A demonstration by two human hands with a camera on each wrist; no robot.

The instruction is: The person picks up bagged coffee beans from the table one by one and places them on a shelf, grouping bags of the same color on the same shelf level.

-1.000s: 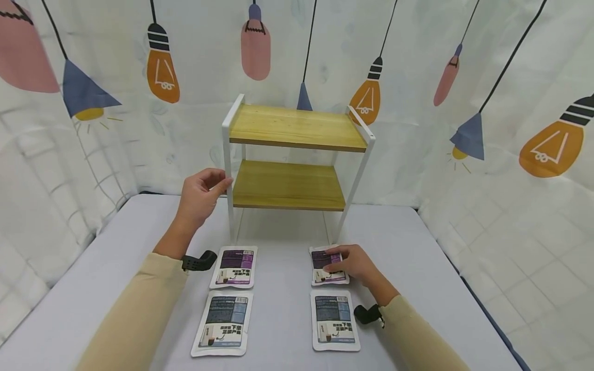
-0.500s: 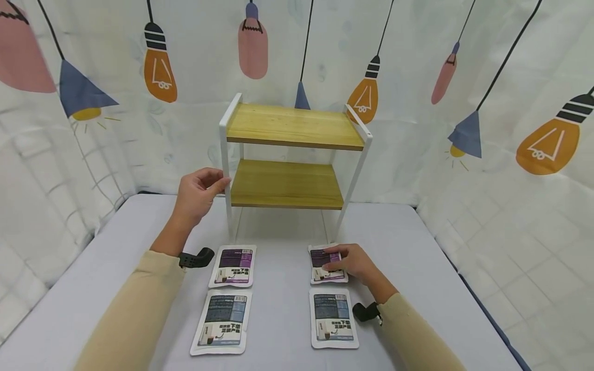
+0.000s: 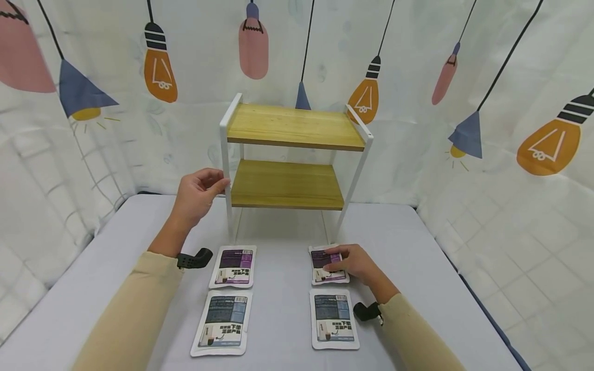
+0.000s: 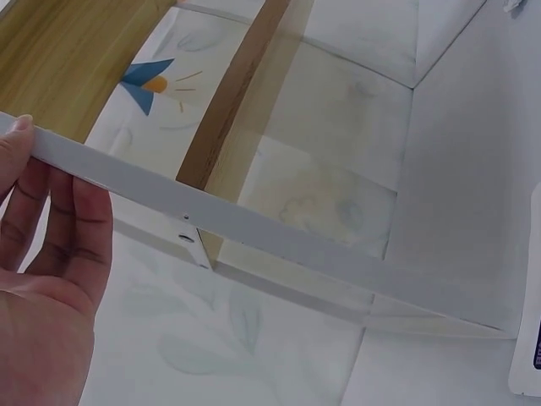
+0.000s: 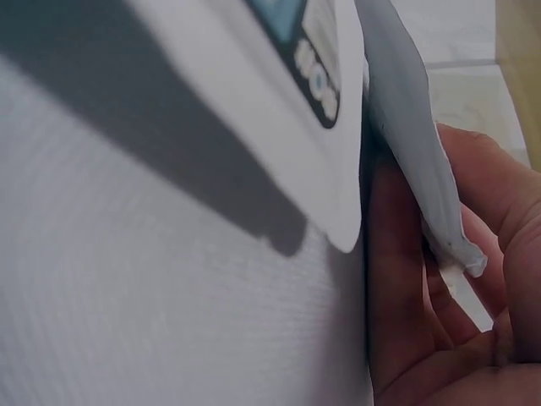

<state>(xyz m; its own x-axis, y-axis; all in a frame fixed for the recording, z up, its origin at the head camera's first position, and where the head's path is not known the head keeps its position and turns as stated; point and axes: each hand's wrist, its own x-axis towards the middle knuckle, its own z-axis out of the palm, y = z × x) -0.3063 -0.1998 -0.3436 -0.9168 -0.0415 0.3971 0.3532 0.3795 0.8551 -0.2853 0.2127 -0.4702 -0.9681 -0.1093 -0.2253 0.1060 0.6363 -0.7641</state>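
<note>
In the lower right-centre of the frame, the right hand (image 3: 353, 263) pinches the right side of the purple pouch (image 3: 319, 262), with fingers beneath it in the right wrist view; at upper left of centre, the left hand (image 3: 195, 195) grips the left front post (image 3: 225, 154) of the white-framed rack (image 3: 292, 125). A firm but gentle pinch should suit this pouch, since its soft edge bends; keeping the grip flat would probably stop it folding. The left hand would do best bracing the post without pulling, as the frame looks light. Lift before sliding: the blue pouch (image 3: 334, 318) lies just below in the frame, and the rack's right front leg (image 3: 355, 178) comes down close to the purple pouch's top edge. Open room lies on the table (image 3: 283, 309) between the two pouch columns and rightward, with its right edge well apart from the hand.
</note>
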